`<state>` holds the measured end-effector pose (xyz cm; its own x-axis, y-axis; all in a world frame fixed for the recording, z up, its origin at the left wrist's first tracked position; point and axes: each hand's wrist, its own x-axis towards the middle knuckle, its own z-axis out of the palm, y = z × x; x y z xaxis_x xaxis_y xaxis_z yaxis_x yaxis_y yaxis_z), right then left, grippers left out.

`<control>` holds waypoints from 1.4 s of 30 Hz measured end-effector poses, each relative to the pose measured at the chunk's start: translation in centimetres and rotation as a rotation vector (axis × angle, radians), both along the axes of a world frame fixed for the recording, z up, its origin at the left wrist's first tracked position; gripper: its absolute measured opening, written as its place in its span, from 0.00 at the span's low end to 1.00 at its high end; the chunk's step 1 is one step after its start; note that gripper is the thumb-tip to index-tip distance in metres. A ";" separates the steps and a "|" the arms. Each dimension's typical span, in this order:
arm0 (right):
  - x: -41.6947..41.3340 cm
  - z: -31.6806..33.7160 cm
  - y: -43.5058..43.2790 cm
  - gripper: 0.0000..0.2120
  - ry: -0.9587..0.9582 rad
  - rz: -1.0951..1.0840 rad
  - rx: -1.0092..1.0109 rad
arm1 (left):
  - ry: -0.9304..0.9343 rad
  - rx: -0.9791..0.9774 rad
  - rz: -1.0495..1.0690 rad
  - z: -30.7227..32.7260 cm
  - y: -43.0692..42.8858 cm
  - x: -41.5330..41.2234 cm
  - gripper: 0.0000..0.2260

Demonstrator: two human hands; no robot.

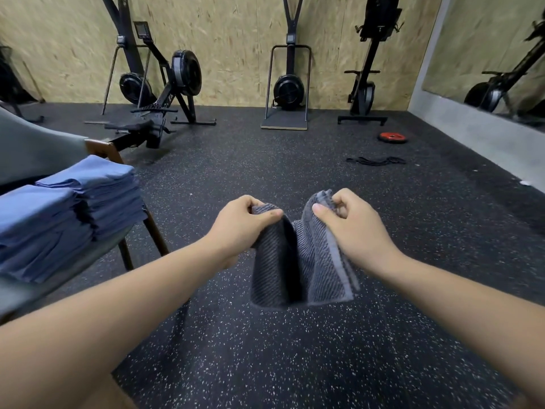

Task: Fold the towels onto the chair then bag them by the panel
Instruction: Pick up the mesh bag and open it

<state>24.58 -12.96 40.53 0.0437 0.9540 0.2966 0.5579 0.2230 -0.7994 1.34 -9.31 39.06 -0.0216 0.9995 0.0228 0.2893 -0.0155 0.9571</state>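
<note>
A grey ribbed towel [298, 270] is being held up at the centre of the frame, clear of the speckled rubber floor [295, 364], doubled so that two halves hang side by side with a dark gap between them. One top corner is pinched by the left hand [244, 222], thumb pressed over curled fingers; the other is gripped by the right hand [354, 222], fingers curled round the hemmed edge. The two hands are close together but not touching. At the left of the frame, two stacks of folded blue towels [97, 187] are seen resting side by side on the seat of the chair [35, 152], so much of the folding can be judged done. The grey towel looks mid-fold: another fold is probably needed, and it is yet to be set on the chair. No bag is in view, so the bagging step appears untouched. Whether more unfolded towels wait out of frame cannot be told. A rowing machine [165, 107] and a red weight plate [393, 137] are seen across the upper part of the frame.
</note>
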 end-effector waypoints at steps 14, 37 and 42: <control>-2.6 -0.2 -1.5 0.08 -0.043 0.188 -0.033 | 0.058 0.129 -0.065 1.8 -2.8 2.5 0.18; -0.2 -1.2 0.0 0.26 0.480 0.555 -0.548 | -0.305 0.052 -0.296 5.4 -3.4 -4.1 0.13; -1.1 -1.1 0.5 0.18 0.442 0.482 -0.459 | -0.366 0.031 -0.257 5.0 -2.8 -5.5 0.12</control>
<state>23.48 -12.45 39.38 -0.3829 0.9204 -0.0791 0.0938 -0.0464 -0.9945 -4.19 -12.12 44.06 0.2150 0.9725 0.0898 -0.0852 -0.0729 0.9937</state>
